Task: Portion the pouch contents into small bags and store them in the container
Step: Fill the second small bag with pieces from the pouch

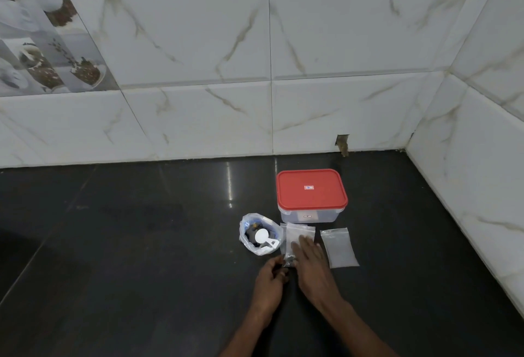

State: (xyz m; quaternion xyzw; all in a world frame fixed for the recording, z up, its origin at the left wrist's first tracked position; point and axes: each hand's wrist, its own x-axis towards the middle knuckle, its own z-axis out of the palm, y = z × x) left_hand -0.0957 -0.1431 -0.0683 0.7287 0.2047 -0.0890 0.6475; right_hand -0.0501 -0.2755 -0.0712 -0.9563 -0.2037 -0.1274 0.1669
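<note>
Nearest the camera, the left hand [270, 275] is lying on the dark desk [141, 243], its fingers [277, 266] curling in and pinching the near end of a small clear bag [296, 233], where a little clump of dark pieces is sitting. Just to its right, the right hand [312, 261] is reaching forward and lying flat, its fingers [304, 243] staying straight and pressing down on the middle of the same bag, gripping nothing. The bag is lying flat, stretching away from the hands toward the container. Right of it, close but apart, a spare bag [338, 247] is lying flat and looking empty. Left of the held bag and touching its edge, the pouch [249, 240] is standing open with dark contents showing, and a white scoop [263, 237] is resting in its mouth. Just behind the bags, the container [310, 216] is sitting with its red lid [312, 189] pressed on. Behind everything, the marbled tile wall [269, 44] is rising from the back edge of the desk.
</note>
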